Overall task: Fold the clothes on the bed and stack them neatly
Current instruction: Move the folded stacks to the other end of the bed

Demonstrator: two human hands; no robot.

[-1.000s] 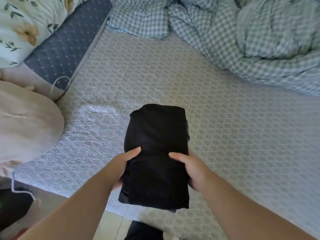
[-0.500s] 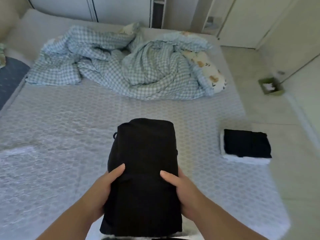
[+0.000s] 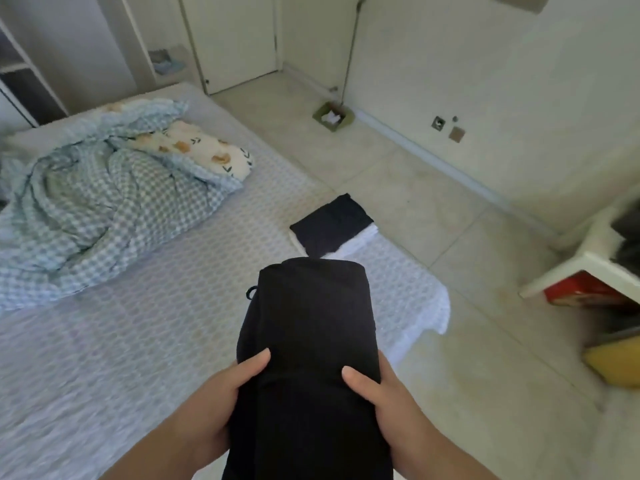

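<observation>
Head view: folded black garment (image 3: 308, 358) held up over the near right corner of the bed (image 3: 145, 341), left hand (image 3: 221, 393) gripping its left side and right hand (image 3: 381, 393) its right, thumbs pressed flat on top, fingers curled underneath out of sight. Farther along the bed's right edge, a stack of folded clothes (image 3: 332, 225), black on white. Toward the far left, a rumpled checked blanket (image 3: 97, 209) with a patterned pillow (image 3: 194, 152) on it.

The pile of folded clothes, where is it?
The pile of folded clothes sits near the bed's right edge, beyond the black bundle held in both hands and right of the checked blanket.
</observation>
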